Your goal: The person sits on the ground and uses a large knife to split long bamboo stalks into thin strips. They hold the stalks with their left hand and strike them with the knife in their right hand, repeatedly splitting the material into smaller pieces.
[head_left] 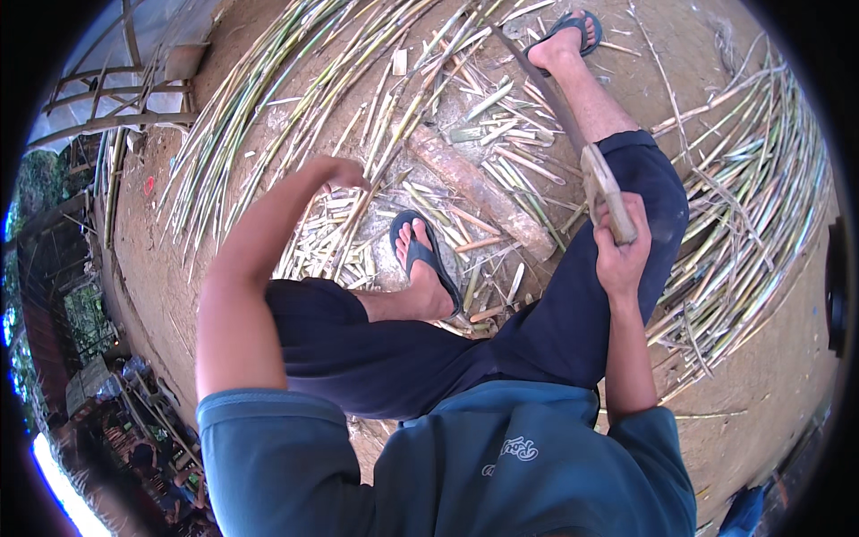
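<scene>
My right hand point(624, 251) is wrapped round the wooden handle of a machete point(557, 103), over my right thigh. Its long dark blade points away, toward my right foot. Out to the left, my left hand point(340, 173) is closed at the edge of a bundle of long green-and-yellow cane stalks point(295, 89). One thin stalk point(380, 170) runs past its fingertips and seems to be in its grip, though the fingers partly hide it. Between my feet lies a short thick log point(483, 190), with cut cane pieces point(514, 134) strewn round it.
A large heap of long stalks point(743, 224) lies on the right. More short cut pieces point(313, 233) are piled under my left arm. My sandalled left foot point(420, 259) stands beside the log, my right foot point(568, 40) farther off. A pole frame point(116, 116) rises at far left.
</scene>
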Tool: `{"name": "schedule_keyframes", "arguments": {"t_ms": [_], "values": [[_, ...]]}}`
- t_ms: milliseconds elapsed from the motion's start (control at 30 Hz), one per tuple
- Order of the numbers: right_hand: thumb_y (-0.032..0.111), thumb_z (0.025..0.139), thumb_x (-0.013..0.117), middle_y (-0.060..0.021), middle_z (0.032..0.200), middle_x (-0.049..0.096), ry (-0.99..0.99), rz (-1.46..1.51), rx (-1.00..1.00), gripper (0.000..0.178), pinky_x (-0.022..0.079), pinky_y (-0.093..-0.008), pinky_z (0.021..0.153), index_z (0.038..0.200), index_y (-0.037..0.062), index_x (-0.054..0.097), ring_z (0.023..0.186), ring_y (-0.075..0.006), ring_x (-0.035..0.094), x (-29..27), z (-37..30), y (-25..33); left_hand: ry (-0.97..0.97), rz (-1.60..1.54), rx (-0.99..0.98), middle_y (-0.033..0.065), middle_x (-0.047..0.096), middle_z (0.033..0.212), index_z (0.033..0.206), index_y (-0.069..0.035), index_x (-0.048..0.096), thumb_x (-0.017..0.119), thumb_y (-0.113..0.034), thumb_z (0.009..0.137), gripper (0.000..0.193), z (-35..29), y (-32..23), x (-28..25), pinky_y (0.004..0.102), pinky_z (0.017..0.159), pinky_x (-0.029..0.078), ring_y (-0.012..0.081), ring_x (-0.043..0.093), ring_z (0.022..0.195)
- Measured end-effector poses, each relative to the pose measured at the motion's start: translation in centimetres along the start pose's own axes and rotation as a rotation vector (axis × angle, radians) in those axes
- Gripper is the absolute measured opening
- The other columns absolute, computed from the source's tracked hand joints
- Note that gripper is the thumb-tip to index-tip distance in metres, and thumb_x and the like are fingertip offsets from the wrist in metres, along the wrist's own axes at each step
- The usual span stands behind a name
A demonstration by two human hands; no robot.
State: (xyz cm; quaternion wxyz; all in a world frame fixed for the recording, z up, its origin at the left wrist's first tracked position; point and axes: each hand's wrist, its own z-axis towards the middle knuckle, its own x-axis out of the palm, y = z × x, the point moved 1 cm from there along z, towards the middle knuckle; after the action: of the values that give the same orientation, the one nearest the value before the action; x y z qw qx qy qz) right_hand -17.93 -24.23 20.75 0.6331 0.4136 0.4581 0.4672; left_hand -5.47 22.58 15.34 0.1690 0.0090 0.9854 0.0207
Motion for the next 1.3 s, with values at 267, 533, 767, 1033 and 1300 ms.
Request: {"name": "schedule_keyframes", "arguments": {"t_ms": [267,533,767,1033,1300], "values": [[-0.005,0.075,0.055,-0.0071,0.08,0.057,0.165,0.1,0.102,0.014,0.043,-0.0254,0.061,0.09,-0.0034,0.057,0.065,-0.0132,0.053,-2.3,-1.0,-1.1,-0.819,-0.11,-0.085,0.021,0.07,0.097,0.118,-0.009,0.059,0.047,-0.041,0.099,0.039,6.0,-0.7,12.3,0.0491,0.078,0.054,0.0376,0.069,0.086],[0.014,0.091,0.064,-0.0051,0.06,0.052,0.368,-0.083,0.194,0.016,0.04,-0.0283,0.051,0.092,-0.0002,0.057,0.051,-0.0131,0.05,-1.0,0.7,1.7,-0.938,-0.517,0.099,0.0258,0.068,0.089,0.116,-0.011,0.06,0.045,-0.045,0.1,0.04,5.8,-12.0,11.4,0.0539,0.079,0.05,0.0449,0.065,0.086],[0.003,0.082,0.063,-0.0125,0.065,0.062,0.536,-0.275,0.295,0.012,0.048,-0.0334,0.055,0.085,0.0008,0.052,0.057,-0.0256,0.065,-2.2,-1.8,6.5,-0.819,-0.508,0.016,0.026,0.068,0.094,0.109,-0.005,0.058,0.027,-0.055,0.102,0.059,8.9,-13.3,12.9,0.0532,0.082,0.049,0.043,0.065,0.094],[0.005,0.081,0.064,-0.0106,0.057,0.053,0.488,-0.284,0.288,0.017,0.043,-0.0329,0.051,0.078,0.0014,0.048,0.049,-0.0205,0.055,-1.3,-4.6,6.4,-0.794,-0.493,0.106,0.025,0.068,0.102,0.117,-0.008,0.057,0.026,-0.05,0.104,0.054,9.8,-14.1,12.0,0.051,0.087,0.048,0.0429,0.063,0.101],[0.008,0.084,0.063,-0.0133,0.058,0.048,0.49,-0.264,0.253,0.018,0.039,-0.0348,0.051,0.08,-0.0009,0.049,0.048,-0.0212,0.045,1.1,-5.2,5.7,-0.641,-0.697,-0.107,0.0276,0.056,0.132,0.133,-0.006,0.056,0.029,-0.062,0.099,0.072,14.6,-11.9,10.9,0.0553,0.107,0.036,0.0413,0.052,0.126]]}}
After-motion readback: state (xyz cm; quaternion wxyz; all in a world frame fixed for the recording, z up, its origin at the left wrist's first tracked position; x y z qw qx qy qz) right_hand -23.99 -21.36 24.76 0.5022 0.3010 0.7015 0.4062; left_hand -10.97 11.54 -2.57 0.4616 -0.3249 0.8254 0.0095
